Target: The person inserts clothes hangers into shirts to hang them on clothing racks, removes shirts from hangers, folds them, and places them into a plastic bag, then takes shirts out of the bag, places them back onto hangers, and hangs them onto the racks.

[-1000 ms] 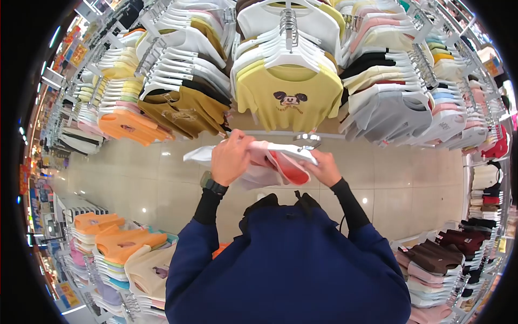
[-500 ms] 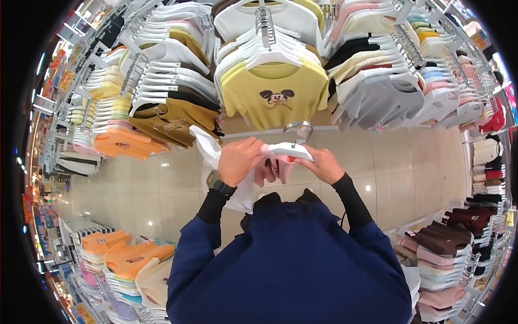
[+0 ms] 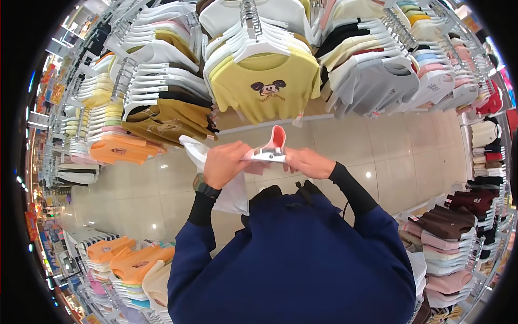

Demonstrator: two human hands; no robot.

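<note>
Between my hands is a pink shirt (image 3: 278, 137) on a white hanger (image 3: 265, 157), held in front of my chest. Its neckline stands up above the hanger. My left hand (image 3: 225, 162), with a watch on the wrist, is closed around the shirt's left shoulder and the hanger's end. At the other side my right hand (image 3: 312, 163) is closed at the hanger's right end; its fingertips are partly hidden. A white plastic bag (image 3: 233, 193) hangs below and beside my left hand.
Ahead, a yellow T-shirt (image 3: 267, 81) fronts a rack of clothes on white hangers. Brown shirts (image 3: 167, 123) hang to its left and grey shirts (image 3: 380, 86) to its right. More racks stand behind me, with orange shirts (image 3: 141, 264) and brown shirts (image 3: 445, 221). Tiled floor (image 3: 350, 146) lies between.
The hanger has levelled and turned, and its hook no longer shows above it. The pink neckline has come up between my hands. My right hand has moved slightly left and turned palm-down.
</note>
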